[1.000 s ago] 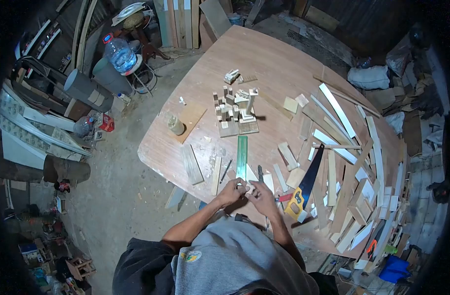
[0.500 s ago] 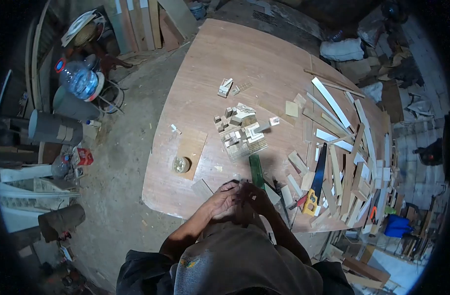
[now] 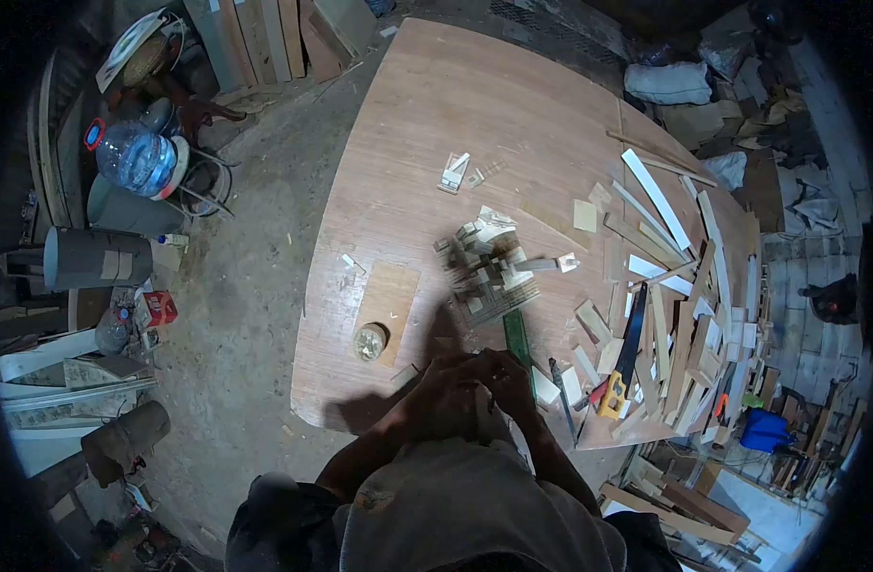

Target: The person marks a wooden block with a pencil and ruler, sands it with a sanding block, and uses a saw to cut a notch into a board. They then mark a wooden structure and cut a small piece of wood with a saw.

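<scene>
My left hand and my right hand are close together above the near edge of the table, in deep shadow. Their fingers are bent inward and meet; anything between them is too dark to make out. Just beyond the hands, a green strip lies on the wood. Past it sits a small wooden model built of little blocks and steps on a base, partly shaded. A jar stands on a thin board left of the hands.
On the right lie a handsaw with a yellow handle and many wood strips. A smaller wooden piece rests farther back on the table. A large water bottle stands beyond the left side.
The camera view has shifted, so the table appears slightly right and higher. Shadow now covers my hands and part of the model. My fingers have changed position, still close together.
</scene>
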`<state>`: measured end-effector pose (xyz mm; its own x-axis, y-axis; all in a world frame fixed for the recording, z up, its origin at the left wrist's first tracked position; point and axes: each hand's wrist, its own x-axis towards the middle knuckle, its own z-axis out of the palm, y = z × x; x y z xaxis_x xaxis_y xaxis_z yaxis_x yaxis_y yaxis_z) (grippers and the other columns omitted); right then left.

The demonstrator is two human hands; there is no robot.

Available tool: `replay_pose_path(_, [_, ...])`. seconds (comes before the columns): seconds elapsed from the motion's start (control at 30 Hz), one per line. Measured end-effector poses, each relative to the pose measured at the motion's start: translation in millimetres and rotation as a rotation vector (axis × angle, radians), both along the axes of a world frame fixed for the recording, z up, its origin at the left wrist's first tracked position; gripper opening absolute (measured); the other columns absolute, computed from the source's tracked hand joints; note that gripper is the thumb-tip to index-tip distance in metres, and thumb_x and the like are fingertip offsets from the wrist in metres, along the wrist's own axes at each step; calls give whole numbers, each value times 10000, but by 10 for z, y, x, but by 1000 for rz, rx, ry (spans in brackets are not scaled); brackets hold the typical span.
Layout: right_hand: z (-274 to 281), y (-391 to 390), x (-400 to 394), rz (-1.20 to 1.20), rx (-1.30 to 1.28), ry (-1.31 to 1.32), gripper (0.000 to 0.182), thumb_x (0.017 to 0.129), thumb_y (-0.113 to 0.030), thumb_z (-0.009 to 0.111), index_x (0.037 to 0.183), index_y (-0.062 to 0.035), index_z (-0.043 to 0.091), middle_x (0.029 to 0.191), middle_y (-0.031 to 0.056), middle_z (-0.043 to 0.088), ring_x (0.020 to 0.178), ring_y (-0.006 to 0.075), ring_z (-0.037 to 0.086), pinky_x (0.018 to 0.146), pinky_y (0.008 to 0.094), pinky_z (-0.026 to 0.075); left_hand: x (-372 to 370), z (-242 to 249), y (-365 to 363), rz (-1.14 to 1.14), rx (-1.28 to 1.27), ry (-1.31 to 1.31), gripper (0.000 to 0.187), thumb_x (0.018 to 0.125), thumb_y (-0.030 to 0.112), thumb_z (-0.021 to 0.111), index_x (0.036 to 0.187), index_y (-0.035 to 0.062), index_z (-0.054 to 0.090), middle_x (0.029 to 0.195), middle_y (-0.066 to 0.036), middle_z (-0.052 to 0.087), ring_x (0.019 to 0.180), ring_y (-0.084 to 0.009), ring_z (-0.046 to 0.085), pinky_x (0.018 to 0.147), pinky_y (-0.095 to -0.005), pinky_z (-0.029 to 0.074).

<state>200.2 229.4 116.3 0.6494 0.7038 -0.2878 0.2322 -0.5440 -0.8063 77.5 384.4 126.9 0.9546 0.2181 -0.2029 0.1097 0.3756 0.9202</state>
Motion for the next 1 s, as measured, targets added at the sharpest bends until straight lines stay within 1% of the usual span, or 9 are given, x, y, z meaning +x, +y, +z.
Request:
replay_pose_path(0.17, [-35, 231, 8, 2, -12, -67, 408, 831, -98, 776, 1212, -16, 656, 1009, 111, 635, 846, 177, 631, 686, 295, 538, 152, -632, -83, 160, -430, 314, 284, 959, 207, 685, 1127, -21, 691, 998, -52, 696, 961, -154, 645, 805, -315, 539])
replay_pose_path(0.2, [-43, 273, 24, 24, 8, -69, 424, 831, -98, 775, 1228, -18, 648, 1010, 107, 631, 843, 173, 625, 681, 292, 535, 157, -665, -76, 163, -430, 313, 284, 959, 207, 685, 1127, -21, 691, 998, -52, 696, 961, -154, 645, 805, -315, 539])
replay_pose_path(0.27, [-49, 332, 30, 48, 27, -70, 441, 831, -98, 774, 1244, -21, 639, 1012, 104, 626, 840, 169, 618, 676, 290, 532, 147, -726, -75, 240, -206, 267, 307, 972, 246, 657, 1118, -21, 704, 894, -55, 709, 825, -120, 655, 768, -301, 547])
replay_pose_path(0.37, [9, 394, -1, 40, 8, -35, 480, 841, -101, 764, 1290, -30, 611, 1023, 104, 621, 827, 166, 620, 667, 283, 525, 142, -914, -134, 401, -374, 233, 288, 965, 228, 664, 1129, -6, 697, 921, -65, 705, 848, -123, 655, 745, -294, 546])
replay_pose_path(0.5, [-104, 275, 22, 50, 30, 31, 495, 863, -104, 743, 1327, -34, 585, 1001, 112, 645, 786, 178, 636, 671, 304, 527, 186, -975, -121, 506, -405, 294, 265, 958, 197, 667, 1121, -10, 691, 945, -60, 701, 836, -125, 654, 727, -285, 547])
replay_pose_path(0.57, [-170, 177, 24, 86, -4, 26, 486, 870, -102, 734, 1326, -31, 585, 992, 115, 655, 774, 184, 643, 676, 317, 530, 177, -1057, -159, 593, -208, 231, 259, 947, 150, 666, 1152, -10, 673, 968, -65, 700, 819, -130, 659, 713, -281, 551])
replay_pose_path(0.67, [-259, 13, 17, 149, -163, -3, 469, 877, -107, 722, 1319, -31, 586, 977, 118, 669, 770, 195, 652, 688, 337, 531, 199, -1014, -183, 766, -204, 346, 263, 934, 90, 655, 1178, -7, 659, 968, -66, 697, 787, -126, 652, 677, -271, 537])
replay_pose_path(0.77, [-336, -127, -13, 178, -142, 24, 438, 890, -128, 708, 1304, -37, 597, 978, 133, 670, 780, 214, 655, 704, 343, 530, 158, -1235, -282, 704, -247, 304, 310, 913, 52, 660, 1219, 3, 645, 937, -61, 696, 747, -115, 635, 631, -263, 514])
replay_pose_path(1.0, [-122, -319, -176, 248, -216, -89, 406, 897, -167, 698, 1272, -35, 619, 964, 157, 666, 796, 267, 650, 728, 362, 521, 337, -1047, -108, 825, -262, 148, 319, 908, 25, 650, 1227, 9, 646, 906, -56, 689, 721, -104, 616, 609, -256, 499])
